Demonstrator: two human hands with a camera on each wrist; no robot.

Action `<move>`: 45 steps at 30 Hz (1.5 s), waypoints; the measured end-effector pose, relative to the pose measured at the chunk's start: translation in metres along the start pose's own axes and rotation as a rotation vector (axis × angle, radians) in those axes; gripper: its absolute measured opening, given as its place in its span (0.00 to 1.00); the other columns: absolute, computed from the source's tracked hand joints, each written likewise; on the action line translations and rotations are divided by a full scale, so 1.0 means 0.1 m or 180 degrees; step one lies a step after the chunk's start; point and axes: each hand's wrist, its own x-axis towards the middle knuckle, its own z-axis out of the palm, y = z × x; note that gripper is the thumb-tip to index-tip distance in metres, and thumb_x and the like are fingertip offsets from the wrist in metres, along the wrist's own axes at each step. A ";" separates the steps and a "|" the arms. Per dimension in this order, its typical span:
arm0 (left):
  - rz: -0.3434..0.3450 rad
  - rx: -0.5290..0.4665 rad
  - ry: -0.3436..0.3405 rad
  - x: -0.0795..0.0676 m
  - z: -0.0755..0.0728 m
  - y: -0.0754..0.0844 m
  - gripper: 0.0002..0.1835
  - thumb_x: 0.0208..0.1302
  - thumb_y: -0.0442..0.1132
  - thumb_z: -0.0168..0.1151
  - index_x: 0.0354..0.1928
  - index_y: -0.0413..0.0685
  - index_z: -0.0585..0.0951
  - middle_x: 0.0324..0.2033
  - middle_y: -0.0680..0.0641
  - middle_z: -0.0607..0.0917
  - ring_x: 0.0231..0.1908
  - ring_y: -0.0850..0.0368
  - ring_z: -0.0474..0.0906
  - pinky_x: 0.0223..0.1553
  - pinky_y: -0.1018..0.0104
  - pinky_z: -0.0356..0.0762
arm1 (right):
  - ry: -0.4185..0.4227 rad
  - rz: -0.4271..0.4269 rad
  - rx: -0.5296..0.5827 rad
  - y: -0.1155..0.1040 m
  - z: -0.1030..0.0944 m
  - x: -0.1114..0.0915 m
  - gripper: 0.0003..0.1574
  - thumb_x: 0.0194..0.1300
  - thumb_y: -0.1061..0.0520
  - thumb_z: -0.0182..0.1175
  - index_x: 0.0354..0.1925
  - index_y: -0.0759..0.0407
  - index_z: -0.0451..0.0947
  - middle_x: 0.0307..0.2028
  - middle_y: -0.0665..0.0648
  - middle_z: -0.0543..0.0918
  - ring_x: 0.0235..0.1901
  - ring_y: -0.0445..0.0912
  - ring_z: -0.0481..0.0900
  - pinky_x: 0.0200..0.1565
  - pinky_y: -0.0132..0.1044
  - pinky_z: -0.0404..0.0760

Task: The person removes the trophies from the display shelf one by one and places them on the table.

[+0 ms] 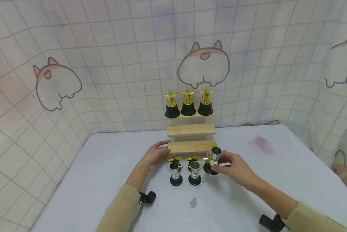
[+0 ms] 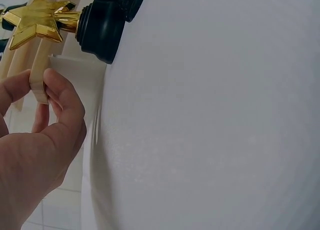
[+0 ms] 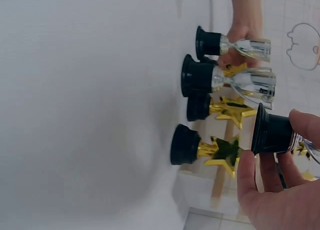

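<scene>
Here's the silver cup point(image 1: 216, 152), up off the table point(image 1: 103, 180), in front of the stand point(image 1: 191, 129) at its right end, its black base gripped between thumb and fingers of the right hand point(image 1: 234, 167)! Two more silver cups point(image 1: 195, 166) stand upright before the stand, and closer in to it, a row of gold star trophies point(image 1: 192, 158). At the stand's left end, the left hand point(image 1: 157, 154) pinches the lowest board point(image 1: 192, 147). Up top, three matching trophies point(image 1: 188, 109) line the stand's highest level.
</scene>
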 end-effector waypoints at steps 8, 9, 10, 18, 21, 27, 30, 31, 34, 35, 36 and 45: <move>-0.0021 -0.0044 0.0015 0.00 0.00 0.01 0.32 0.64 0.29 0.64 0.71 0.43 0.71 0.55 0.36 0.78 0.38 0.55 0.82 0.44 0.64 0.85 | 0.0004 0.0138 -0.0138 0.18 0.08 -0.04 0.17 0.63 0.53 0.73 0.44 0.61 0.79 0.46 0.56 0.85 0.51 0.54 0.83 0.51 0.46 0.82; -0.0024 -0.0052 0.0017 0.00 0.00 0.01 0.31 0.65 0.29 0.64 0.71 0.43 0.71 0.55 0.36 0.78 0.38 0.54 0.82 0.44 0.64 0.85 | 0.0010 0.0150 -0.0161 0.20 0.09 -0.04 0.17 0.63 0.53 0.73 0.44 0.61 0.79 0.46 0.56 0.85 0.50 0.55 0.83 0.51 0.47 0.82; -0.0024 -0.0055 0.0018 0.00 0.00 0.01 0.31 0.65 0.29 0.64 0.71 0.43 0.71 0.55 0.36 0.78 0.38 0.55 0.82 0.44 0.64 0.85 | 0.0016 0.0163 -0.0198 0.22 0.10 -0.04 0.17 0.63 0.52 0.73 0.43 0.60 0.80 0.45 0.56 0.85 0.50 0.55 0.83 0.51 0.47 0.81; -0.0007 -0.0050 -0.0009 0.00 0.00 0.00 0.31 0.65 0.28 0.64 0.70 0.42 0.72 0.54 0.36 0.79 0.39 0.54 0.82 0.44 0.64 0.85 | 0.0064 0.0233 -0.0310 0.37 0.15 -0.02 0.17 0.60 0.52 0.75 0.41 0.59 0.80 0.43 0.54 0.86 0.51 0.53 0.82 0.52 0.49 0.79; -0.0007 -0.0072 -0.0024 0.01 0.00 0.00 0.31 0.65 0.28 0.64 0.70 0.41 0.71 0.54 0.36 0.79 0.39 0.54 0.82 0.44 0.64 0.85 | 0.0081 0.0273 -0.0326 0.40 0.17 -0.01 0.18 0.59 0.53 0.75 0.42 0.60 0.80 0.40 0.53 0.86 0.49 0.52 0.82 0.51 0.48 0.79; 0.0013 -0.0071 -0.0020 0.01 -0.01 -0.02 0.31 0.65 0.28 0.64 0.70 0.41 0.71 0.53 0.36 0.80 0.40 0.54 0.83 0.44 0.63 0.85 | 0.0117 0.0370 -0.0436 0.45 0.23 0.04 0.17 0.57 0.55 0.76 0.40 0.59 0.81 0.36 0.52 0.85 0.43 0.47 0.81 0.46 0.43 0.77; 0.0019 -0.0067 -0.0010 0.01 -0.01 -0.02 0.31 0.64 0.28 0.64 0.70 0.41 0.72 0.53 0.36 0.80 0.40 0.54 0.83 0.45 0.63 0.85 | 0.0088 0.0386 -0.0468 0.46 0.26 0.05 0.16 0.56 0.55 0.76 0.39 0.59 0.81 0.36 0.52 0.85 0.41 0.47 0.81 0.42 0.42 0.77; 0.0031 -0.0053 -0.0012 0.01 -0.01 -0.02 0.31 0.65 0.28 0.64 0.70 0.41 0.71 0.53 0.36 0.80 0.40 0.54 0.83 0.45 0.63 0.85 | 0.0091 0.0404 -0.0469 0.46 0.26 0.05 0.16 0.56 0.56 0.77 0.39 0.59 0.81 0.35 0.52 0.85 0.40 0.47 0.80 0.41 0.41 0.77; 0.0026 -0.0039 0.0001 0.01 0.00 -0.02 0.31 0.65 0.28 0.64 0.70 0.41 0.71 0.53 0.36 0.80 0.40 0.54 0.82 0.45 0.63 0.85 | 0.0069 0.0397 -0.0473 0.46 0.27 0.06 0.17 0.56 0.56 0.77 0.39 0.59 0.81 0.35 0.52 0.85 0.40 0.47 0.81 0.39 0.41 0.77; 0.0021 -0.0038 0.0007 0.02 0.00 -0.03 0.31 0.64 0.28 0.64 0.70 0.42 0.71 0.53 0.36 0.80 0.40 0.54 0.82 0.45 0.63 0.85 | 0.0072 0.0401 -0.0468 0.46 0.28 0.06 0.17 0.55 0.57 0.77 0.39 0.59 0.81 0.35 0.52 0.84 0.40 0.47 0.81 0.39 0.41 0.77; 0.0025 -0.0031 0.0004 0.02 0.00 -0.03 0.31 0.65 0.28 0.64 0.70 0.42 0.71 0.54 0.36 0.80 0.40 0.54 0.82 0.45 0.63 0.85 | 0.0078 0.0402 -0.0479 0.46 0.28 0.06 0.17 0.55 0.57 0.77 0.39 0.59 0.81 0.35 0.51 0.84 0.40 0.47 0.81 0.39 0.40 0.77; 0.0017 -0.0030 -0.0004 0.02 0.00 -0.03 0.32 0.65 0.28 0.64 0.71 0.42 0.71 0.54 0.35 0.80 0.40 0.54 0.83 0.44 0.64 0.85 | 0.0077 0.0300 -0.0530 0.46 0.26 0.08 0.18 0.55 0.57 0.78 0.40 0.60 0.81 0.35 0.52 0.84 0.40 0.47 0.81 0.36 0.41 0.79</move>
